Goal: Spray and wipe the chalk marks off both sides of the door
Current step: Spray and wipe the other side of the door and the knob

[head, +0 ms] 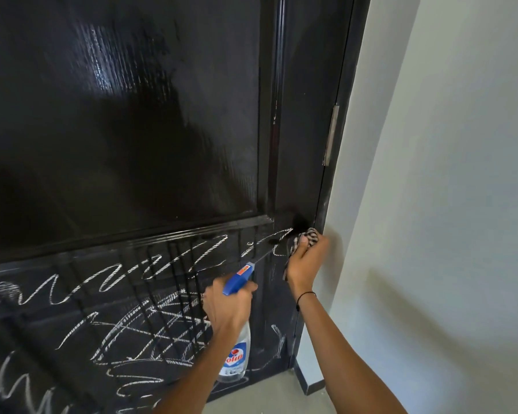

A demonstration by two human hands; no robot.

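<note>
Head view: left hand gripping spray bottle before chalk marks on lower door, right hand pinching checked cloth against door's right edge.

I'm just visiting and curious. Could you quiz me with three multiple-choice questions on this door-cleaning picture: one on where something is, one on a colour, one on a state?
1. Where is the cloth?
A. on the floor
B. pressed to the door's right edge
C. over the hinge

2. What colour is the spray bottle head?
A. blue
B. green
C. yellow

3. How is the door upper panel?
A. chalk-covered
B. wiped and glossy
C. taped over

Answers: B, the right hand holds it there; A, blue trigger head in the left hand; B, chalk marks remain only lower down.
</note>
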